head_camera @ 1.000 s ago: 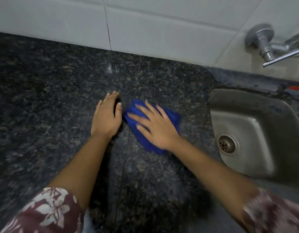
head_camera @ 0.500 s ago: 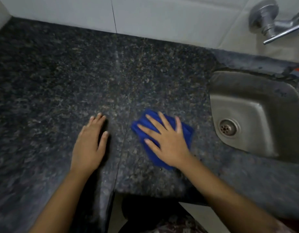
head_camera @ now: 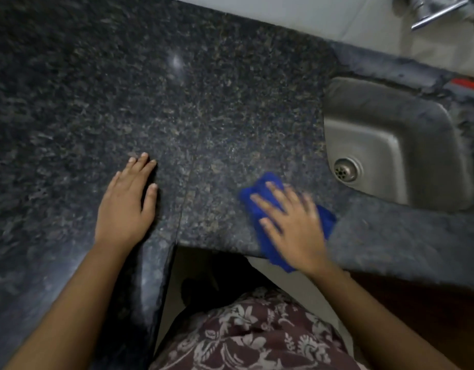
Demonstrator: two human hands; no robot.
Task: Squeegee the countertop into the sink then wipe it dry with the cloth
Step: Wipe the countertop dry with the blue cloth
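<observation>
A blue cloth [head_camera: 257,194] lies on the dark speckled granite countertop [head_camera: 177,102], at its front edge, with one corner hanging over the edge. My right hand [head_camera: 292,225] presses flat on the cloth, fingers spread, and is blurred by motion. My left hand [head_camera: 126,204] rests flat on the bare countertop to the left, fingers together, holding nothing. The steel sink [head_camera: 385,145] with its drain [head_camera: 346,169] sits just right of the cloth. No squeegee is clearly in view.
A metal tap [head_camera: 430,9] sticks out of the white tiled wall [head_camera: 297,9] above the sink. A red object [head_camera: 468,84] lies on the ledge behind the sink. The counter's front edge steps inward between my arms, with floor below.
My right hand has dragged the cloth toward me and to the right, to the counter's front edge near the sink. My left hand has slid back toward me, away from the cloth.
</observation>
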